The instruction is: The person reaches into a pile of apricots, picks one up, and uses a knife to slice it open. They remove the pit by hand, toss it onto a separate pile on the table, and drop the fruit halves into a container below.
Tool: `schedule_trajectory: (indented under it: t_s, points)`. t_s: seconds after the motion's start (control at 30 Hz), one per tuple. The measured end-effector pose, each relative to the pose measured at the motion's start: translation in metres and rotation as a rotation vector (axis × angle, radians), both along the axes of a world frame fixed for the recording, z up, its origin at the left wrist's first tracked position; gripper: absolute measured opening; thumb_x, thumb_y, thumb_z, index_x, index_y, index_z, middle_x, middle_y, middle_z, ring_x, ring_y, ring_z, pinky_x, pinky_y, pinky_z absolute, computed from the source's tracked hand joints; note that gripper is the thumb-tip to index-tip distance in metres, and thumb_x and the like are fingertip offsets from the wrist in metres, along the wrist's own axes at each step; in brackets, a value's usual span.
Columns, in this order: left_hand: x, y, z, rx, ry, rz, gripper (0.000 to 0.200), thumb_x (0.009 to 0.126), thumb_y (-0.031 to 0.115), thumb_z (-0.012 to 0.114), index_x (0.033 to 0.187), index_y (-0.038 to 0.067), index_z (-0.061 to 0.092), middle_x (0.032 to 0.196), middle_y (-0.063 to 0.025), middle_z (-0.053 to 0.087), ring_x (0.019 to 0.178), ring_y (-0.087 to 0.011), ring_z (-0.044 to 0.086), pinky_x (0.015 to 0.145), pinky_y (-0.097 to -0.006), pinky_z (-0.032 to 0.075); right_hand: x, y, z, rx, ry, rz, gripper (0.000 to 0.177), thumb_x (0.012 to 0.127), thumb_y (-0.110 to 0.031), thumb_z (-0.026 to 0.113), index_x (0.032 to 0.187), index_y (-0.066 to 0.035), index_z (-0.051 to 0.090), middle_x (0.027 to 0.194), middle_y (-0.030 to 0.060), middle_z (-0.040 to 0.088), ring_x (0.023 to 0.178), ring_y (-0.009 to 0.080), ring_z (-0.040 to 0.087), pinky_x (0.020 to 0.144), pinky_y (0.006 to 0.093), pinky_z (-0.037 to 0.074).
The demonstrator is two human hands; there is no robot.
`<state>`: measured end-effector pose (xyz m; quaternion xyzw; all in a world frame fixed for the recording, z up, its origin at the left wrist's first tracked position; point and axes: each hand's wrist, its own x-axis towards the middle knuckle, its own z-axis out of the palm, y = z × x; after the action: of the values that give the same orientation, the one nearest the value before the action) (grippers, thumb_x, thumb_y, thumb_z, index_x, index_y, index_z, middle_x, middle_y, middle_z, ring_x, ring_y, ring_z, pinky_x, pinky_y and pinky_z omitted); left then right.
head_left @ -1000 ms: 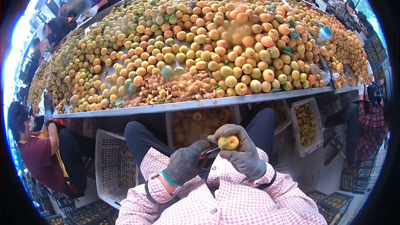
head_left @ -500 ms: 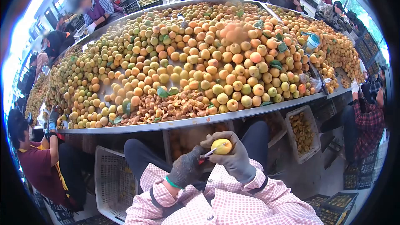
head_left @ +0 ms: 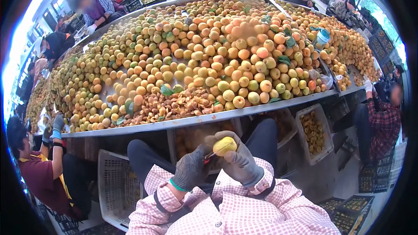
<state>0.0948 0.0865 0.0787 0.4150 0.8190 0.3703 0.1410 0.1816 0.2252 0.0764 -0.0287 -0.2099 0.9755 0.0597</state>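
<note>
1. Right hand [head_left: 238,161]: grip closed around one apricot [head_left: 224,145], held over the lap, below the surface [head_left: 174,122] edge.
2. Left hand [head_left: 191,170]: grip closed on one knife [head_left: 213,154].
3. Knife axis runs left-right; its tip meets the apricot.

Rough knit glove on left hand [head_left: 190,170], grey cloth on right hand [head_left: 238,163], matt apricot [head_left: 224,145], dull metal worktop [head_left: 196,120], plastic crate [head_left: 114,182]

grey gloves, pink checked sleeves
</note>
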Motion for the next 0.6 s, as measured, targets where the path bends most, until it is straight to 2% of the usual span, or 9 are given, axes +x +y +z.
schedule_trajectory:
  t_s: [0.07,0.13,0.27,0.33,0.37,0.4,0.47,0.53,0.6]
  points:
    - [0.0,0.0,-0.007,0.04,0.018,-0.001,0.029,0.083,0.018,0.066,0.108,0.012,0.054,0.083,-0.0185,0.066,0.077,-0.0398,0.064,0.062,-0.0468,0.05,-0.003,0.0,-0.016,0.214,0.076,-0.155,0.051,0.083,-0.016,0.071,0.126,-0.004,0.046,0.127,0.0119,0.055,0.111,0.0195,0.056,0.095,0.0304,0.046]
    - [0.004,-0.001,-0.016,0.082,-0.026,0.007,0.025,0.082,0.015,0.067,0.104,0.011,0.056,0.084,-0.0173,0.066,0.077,-0.0385,0.064,0.063,-0.0443,0.05,0.0,0.001,-0.017,0.239,0.057,-0.153,0.052,0.082,-0.022,0.073,0.125,-0.006,0.049,0.123,0.0114,0.056,0.111,0.0218,0.056,0.098,0.0345,0.043]
    - [0.007,-0.014,-0.044,0.058,-0.042,0.044,0.024,0.08,0.012,0.07,0.1,0.009,0.058,0.085,-0.0152,0.065,0.079,-0.0364,0.065,0.065,-0.0408,0.05,-0.002,0.013,-0.024,-0.034,0.08,-0.188,0.045,0.087,-0.015,0.067,0.126,-0.004,0.047,0.116,0.0107,0.057,0.108,0.0208,0.058,0.1,0.0355,0.043]
    - [0.008,-0.02,-0.049,0.055,-0.093,0.09,0.027,0.082,0.017,0.068,0.104,0.011,0.055,0.085,-0.0151,0.065,0.078,-0.0373,0.064,0.062,-0.043,0.05,-0.001,0.025,-0.024,0.588,-0.352,-0.326,0.046,0.088,-0.011,0.065,0.129,-0.004,0.043,0.119,0.0118,0.056,0.11,0.0216,0.057,0.1,0.0369,0.045]
    - [0.009,-0.022,-0.049,0.053,-0.096,0.085,0.027,0.082,0.017,0.068,0.104,0.011,0.055,0.085,-0.0151,0.065,0.078,-0.0373,0.064,0.062,-0.043,0.05,0.001,0.029,-0.028,0.726,-0.296,-0.324,0.044,0.089,-0.004,0.062,0.128,-0.004,0.043,0.122,0.0114,0.054,0.11,0.0206,0.058,0.096,0.0354,0.049]
    - [0.01,-0.022,-0.04,0.105,-0.126,0.105,0.027,0.082,0.018,0.069,0.103,0.011,0.054,0.084,-0.0155,0.065,0.077,-0.0378,0.064,0.061,-0.0425,0.05,0.003,0.031,-0.026,0.726,-0.298,-0.322,0.044,0.089,-0.004,0.062,0.128,-0.004,0.043,0.122,0.0114,0.054,0.11,0.0206,0.058,0.096,0.0354,0.049]
    - [0.012,-0.022,-0.032,0.151,-0.161,0.138,0.027,0.082,0.018,0.07,0.102,0.01,0.054,0.082,-0.0159,0.065,0.076,-0.0382,0.064,0.06,-0.042,0.049,0.006,0.032,-0.015,0.195,-0.133,-0.083,0.04,0.087,0.001,0.061,0.123,-0.004,0.045,0.123,0.0102,0.054,0.108,0.018,0.059,0.093,0.0312,0.051]
    - [0.009,-0.018,-0.028,0.214,-0.15,0.095,0.027,0.082,0.017,0.071,0.1,0.008,0.052,0.081,-0.0173,0.065,0.075,-0.0389,0.064,0.059,-0.0417,0.049,0.008,0.03,-0.003,0.173,-0.228,0.022,0.042,0.083,0.003,0.066,0.119,-0.005,0.045,0.115,0.0081,0.057,0.1,0.0145,0.06,0.086,0.027,0.052]
    - [0.01,-0.016,-0.028,0.208,-0.167,0.078,0.028,0.082,0.017,0.071,0.1,0.008,0.052,0.08,-0.0176,0.066,0.074,-0.0389,0.064,0.058,-0.0418,0.049,0.012,0.026,-0.018,0.97,-0.177,-0.109,0.05,0.077,0.002,0.072,0.119,-0.006,0.045,0.105,0.0066,0.058,0.091,0.0131,0.06,0.079,0.0254,0.052]
